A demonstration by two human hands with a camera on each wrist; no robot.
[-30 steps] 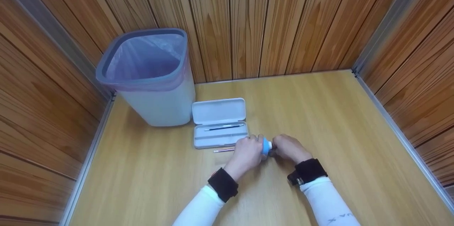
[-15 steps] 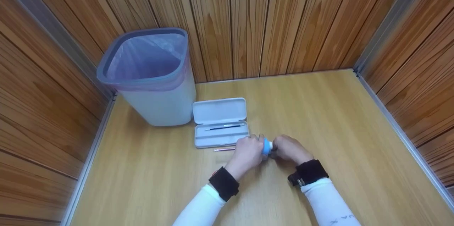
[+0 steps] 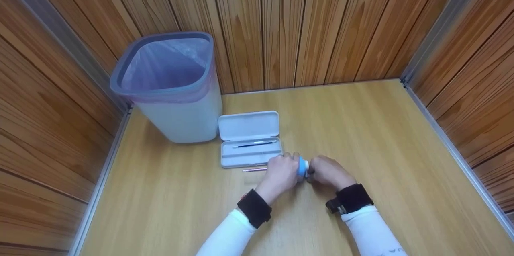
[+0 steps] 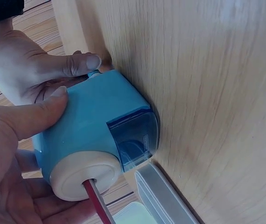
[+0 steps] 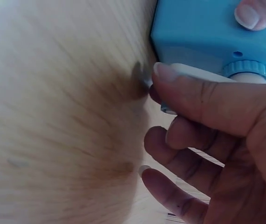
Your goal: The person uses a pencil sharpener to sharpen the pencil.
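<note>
Blue crank pencil sharpener (image 4: pixel 93 105) between both hands; left hand (image 3: pixel 280 171) grips its body, right hand (image 3: pixel 327 170) pinches the crank (image 5: pixel 199 71) at its end. Left wrist view shows red pencil (image 4: pixel 96 199) in the front hole, hidden in head view; head view adds trash bin (image 3: pixel 180 121) beside open pencil case (image 3: pixel 249 125).

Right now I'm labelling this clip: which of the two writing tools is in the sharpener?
The red pencil, its end in the hole of the blue sharpener; the dark one lies in the open case.
</note>
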